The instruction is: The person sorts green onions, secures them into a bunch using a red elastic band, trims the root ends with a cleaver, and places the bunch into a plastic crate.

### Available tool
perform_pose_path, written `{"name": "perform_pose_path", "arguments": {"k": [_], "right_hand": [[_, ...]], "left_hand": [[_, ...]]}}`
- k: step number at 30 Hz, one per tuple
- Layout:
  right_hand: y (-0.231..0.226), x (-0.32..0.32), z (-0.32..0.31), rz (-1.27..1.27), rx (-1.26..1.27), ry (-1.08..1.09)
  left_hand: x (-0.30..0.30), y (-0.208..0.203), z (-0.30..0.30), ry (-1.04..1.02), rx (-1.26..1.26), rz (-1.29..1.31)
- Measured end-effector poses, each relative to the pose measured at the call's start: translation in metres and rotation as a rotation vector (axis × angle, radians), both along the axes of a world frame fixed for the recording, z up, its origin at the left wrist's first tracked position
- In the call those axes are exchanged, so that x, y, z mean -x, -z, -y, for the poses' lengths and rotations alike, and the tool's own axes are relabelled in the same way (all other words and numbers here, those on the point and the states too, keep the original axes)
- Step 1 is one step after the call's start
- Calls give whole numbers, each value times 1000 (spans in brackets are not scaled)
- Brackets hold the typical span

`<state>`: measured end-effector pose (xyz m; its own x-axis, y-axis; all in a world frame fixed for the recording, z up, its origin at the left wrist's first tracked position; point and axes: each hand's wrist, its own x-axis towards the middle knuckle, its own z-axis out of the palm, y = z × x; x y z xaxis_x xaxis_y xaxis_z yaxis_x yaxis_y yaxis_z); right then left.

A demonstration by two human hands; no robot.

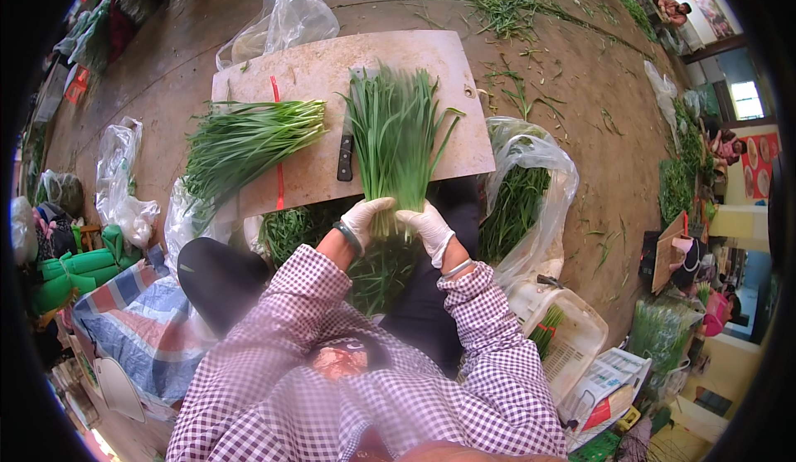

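Both of my hands wear white gloves and hold the pale stem ends of garlic chives (390, 138). The long green leaves point away from me over a pale board (414, 51), the right part blurred. My left hand (366, 220) is closed round the left stems, and my right hand (429, 228) round the right ones. Left of these leaves lies a knife (345, 160), its black handle toward me and its blade mostly hidden. Another pile of garlic chives (257, 134) rests on the board's left side, across a red strip (279, 187).
Loose greens (294, 228) lie below the board's near edge. At its right stands a clear plastic bag (564, 172) of greens, with a white plastic basket (580, 329) nearer me. Another clear bag (290, 18) sits beyond the board. Leaf scraps (510, 10) litter the floor.
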<state>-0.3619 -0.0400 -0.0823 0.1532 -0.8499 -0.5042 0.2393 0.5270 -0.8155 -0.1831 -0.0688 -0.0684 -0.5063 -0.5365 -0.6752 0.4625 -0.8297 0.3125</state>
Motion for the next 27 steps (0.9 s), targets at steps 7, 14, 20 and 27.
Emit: {"name": "perform_pose_path", "arguments": {"k": [7,14,20,27], "right_hand": [[-20,8,4,-97,-106,70],[-50,28,11,-20,-91,87],[-107,51,35,-190,115,187],[-92,42,89,-233,235,231]], "left_hand": [[-10,19,-1,-20,9,0],[-7,31,-5,-102,-25,-90],[-13,27,-4,-57,3,-144],[-17,28,-22,-65,28,-123]]}}
